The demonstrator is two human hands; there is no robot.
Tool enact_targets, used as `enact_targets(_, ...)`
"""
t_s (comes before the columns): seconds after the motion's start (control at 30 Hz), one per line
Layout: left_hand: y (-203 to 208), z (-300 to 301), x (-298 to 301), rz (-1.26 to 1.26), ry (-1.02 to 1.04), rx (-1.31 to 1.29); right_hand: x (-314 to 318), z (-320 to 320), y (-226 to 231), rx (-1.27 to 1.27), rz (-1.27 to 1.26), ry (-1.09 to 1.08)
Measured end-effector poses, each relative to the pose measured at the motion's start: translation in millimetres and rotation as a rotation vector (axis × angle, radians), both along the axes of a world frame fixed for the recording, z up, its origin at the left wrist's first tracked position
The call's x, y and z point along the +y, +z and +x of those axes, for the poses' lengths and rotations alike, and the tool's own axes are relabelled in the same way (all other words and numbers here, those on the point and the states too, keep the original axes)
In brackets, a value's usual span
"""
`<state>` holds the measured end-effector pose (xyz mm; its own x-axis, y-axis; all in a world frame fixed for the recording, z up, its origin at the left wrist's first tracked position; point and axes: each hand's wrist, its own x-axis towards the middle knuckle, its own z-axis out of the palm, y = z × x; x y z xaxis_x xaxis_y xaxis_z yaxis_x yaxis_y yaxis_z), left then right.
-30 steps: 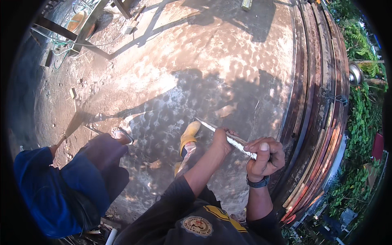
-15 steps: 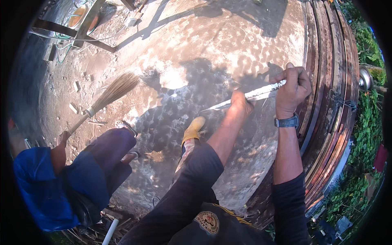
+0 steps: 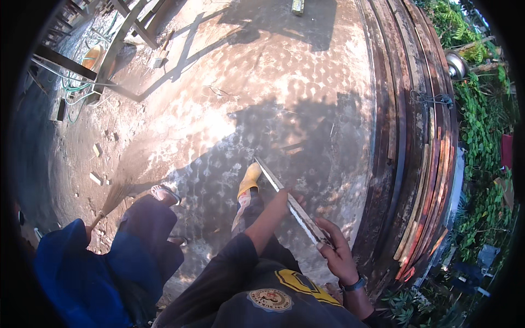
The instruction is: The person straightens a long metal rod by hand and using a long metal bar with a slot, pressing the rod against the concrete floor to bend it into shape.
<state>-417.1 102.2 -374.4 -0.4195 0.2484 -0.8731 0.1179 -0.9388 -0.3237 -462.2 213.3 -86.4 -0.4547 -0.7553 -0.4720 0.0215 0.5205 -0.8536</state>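
A long, narrow strip with a flaky white edge and a tapered far end slants across in front of me. I cannot make out its exact kind. Partway along it, my left hand is closed round the strip, its fingers partly hidden. The near end is pinched between the thumb and fingers of my right hand, which has a watch on its wrist. The tapered tip lies in line with my yellow boot, over the concrete floor.
To my left, a person in blue clothing holds a straw broom. Long stacked planks line the right, beside green plants. Wooden beams and a green hose are at the far left. Wood scraps litter the ground.
My hands have drawn nearer to me, and the strip has swung from pointing left to pointing away and left. The other person's broom has moved nearer and left.
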Motion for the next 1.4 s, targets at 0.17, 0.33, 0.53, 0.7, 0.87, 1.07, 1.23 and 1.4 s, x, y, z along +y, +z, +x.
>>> enact_targets(0.17, -90.2, 99.3, 91.2, -0.225, -0.288, -0.003, 108.1, 88.2, -49.3, -0.568, 0.669, -0.253)
enact_targets(0.33, -96.2, 112.8, 174.5, -0.413, -0.434, -0.094, 199.0, 146.0, -100.5, -0.037, 0.641, -0.031)
enact_targets(0.53, -131.8, 149.6, 197.6, -0.393, -0.459, -0.065, 257.0, 188.7, -155.2, -0.126, 0.536, -0.155)
enact_targets(0.7, -144.2, 153.6, 224.6, -0.322, -0.435, -0.071, 291.7, 202.1, -179.7, -0.028, 0.582, -0.111)
enact_targets(0.87, -144.6, 157.8, 246.9, -0.265, -0.341, -0.082, 292.9, 214.4, -179.0, 0.157, 0.779, -0.039)
enact_targets(1.07, -153.2, 159.9, 229.7, -0.520, -0.670, -0.288, 292.4, 213.5, -186.5, -0.245, 0.478, -0.285)
enact_targets(1.23, -138.0, 171.1, 222.0, -0.435, -0.504, -0.198, 267.2, 225.1, -162.1, 0.001, 0.726, -0.127)
enact_targets(1.4, -126.3, 169.0, 227.2, -0.448, -0.594, -0.179, 278.5, 237.3, -164.5, -0.027, 0.651, -0.231)
